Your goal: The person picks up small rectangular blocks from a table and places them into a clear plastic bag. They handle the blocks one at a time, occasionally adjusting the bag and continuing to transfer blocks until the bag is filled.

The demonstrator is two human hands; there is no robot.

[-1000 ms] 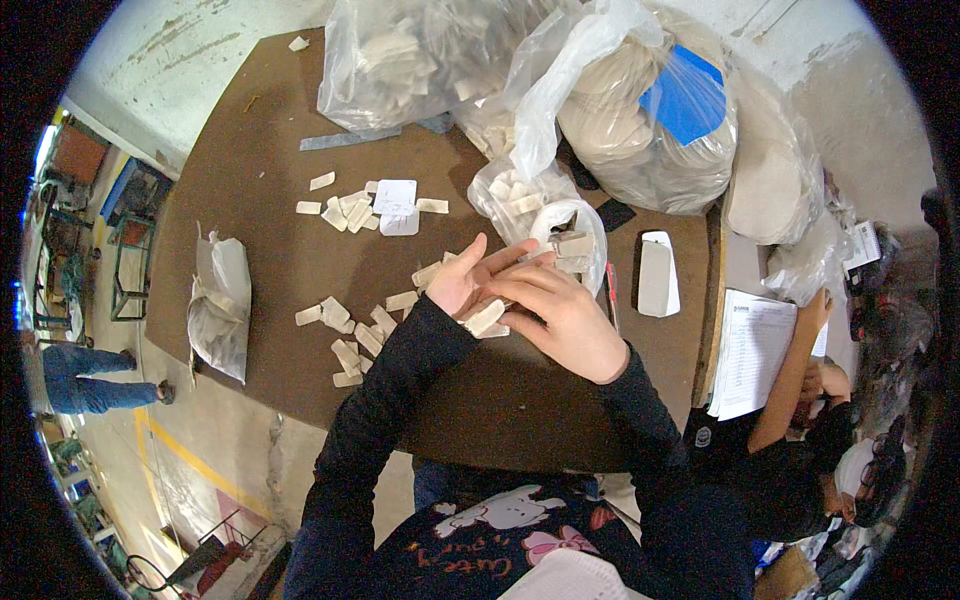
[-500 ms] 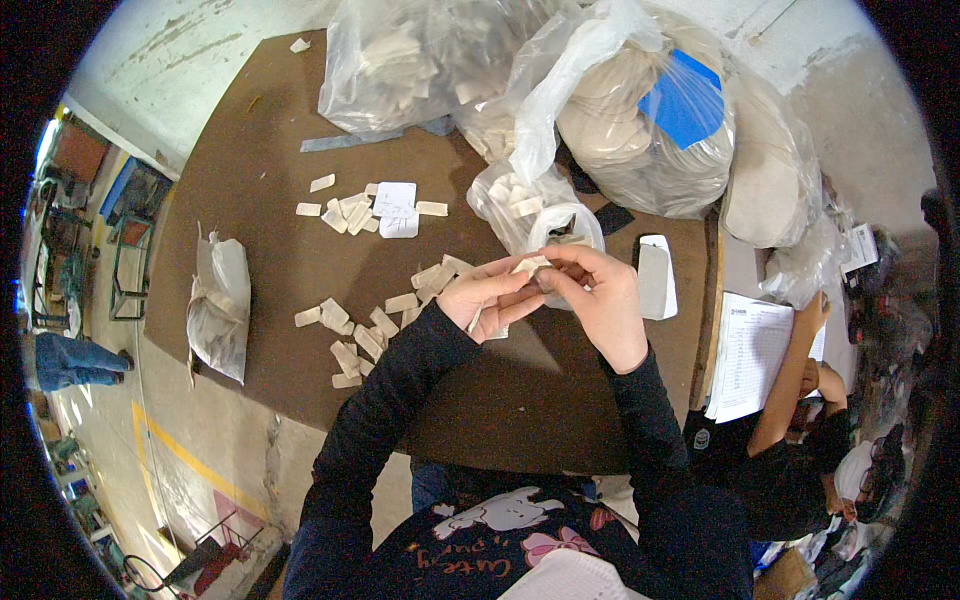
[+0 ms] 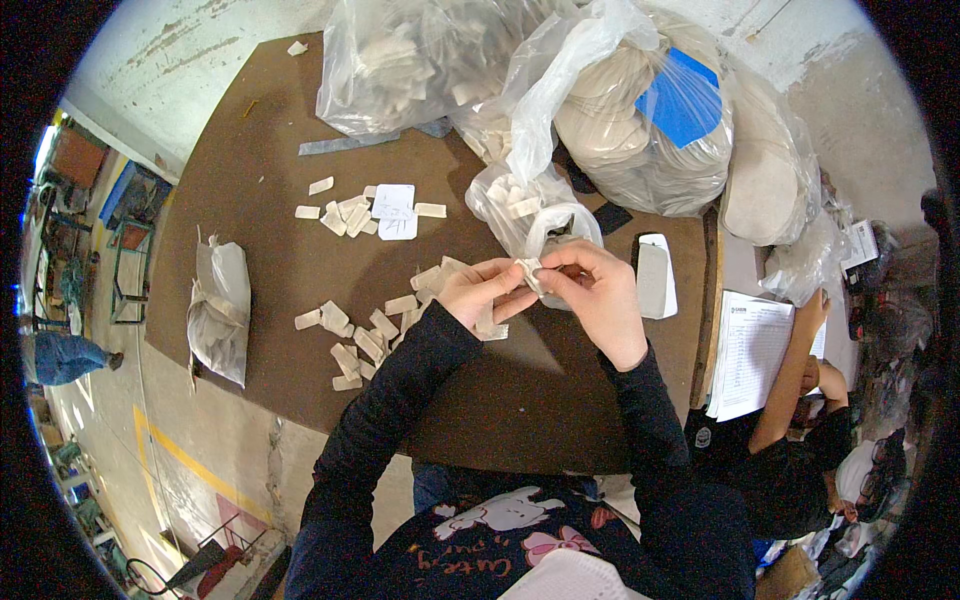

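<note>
Between the fingertips of both hands is a small cream-coloured fabric piece (image 3: 530,273). My left hand (image 3: 482,293) pinches it from the left, and my right hand (image 3: 600,296) grips it from the right with thumb and forefinger. Loose cream pieces (image 3: 369,343) of the same sort lie scattered to the left of my left hand, some partly hidden under it. Just beyond my fingers stands a small clear bag (image 3: 509,205) of such pieces, its white rolled mouth (image 3: 570,222) facing me.
Large clear bags (image 3: 640,130) of cream pieces fill the table's far side. A white card (image 3: 395,212) lies by a small pile (image 3: 349,214). A white packet (image 3: 219,310) sits at left, a pale insole-shaped pad (image 3: 655,276) at right. Another person's arm (image 3: 790,380) rests near paper sheets (image 3: 752,350).
My fingers have shifted slightly, and the cream piece between them is now turned more upright. The loose pieces and bags stay where they were.
</note>
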